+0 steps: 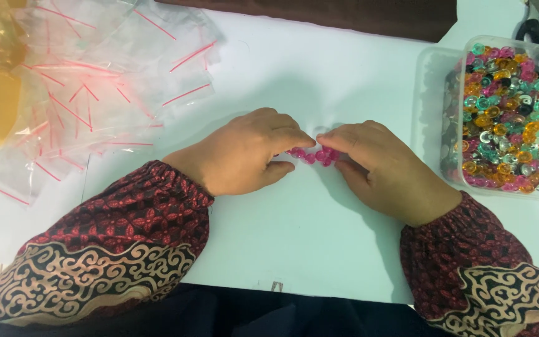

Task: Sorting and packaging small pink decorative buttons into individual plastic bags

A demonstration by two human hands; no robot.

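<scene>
A small cluster of pink translucent pushpins (314, 155) lies on the white table (294, 237), between my two hands. My left hand (244, 153) rests on the table with its fingertips touching the left side of the cluster. From the right, my right hand (378, 165) cups the pins with its fingers curled round them. Both hands press in on the pile; I cannot tell whether either one grips a pin. Part of the cluster is hidden under the fingers.
A clear plastic tub (500, 115) full of mixed coloured pushpins stands at the right. A heap of small clear zip bags with red strips (88, 87) lies at the upper left. Dark cloth (344, 15) runs along the far edge.
</scene>
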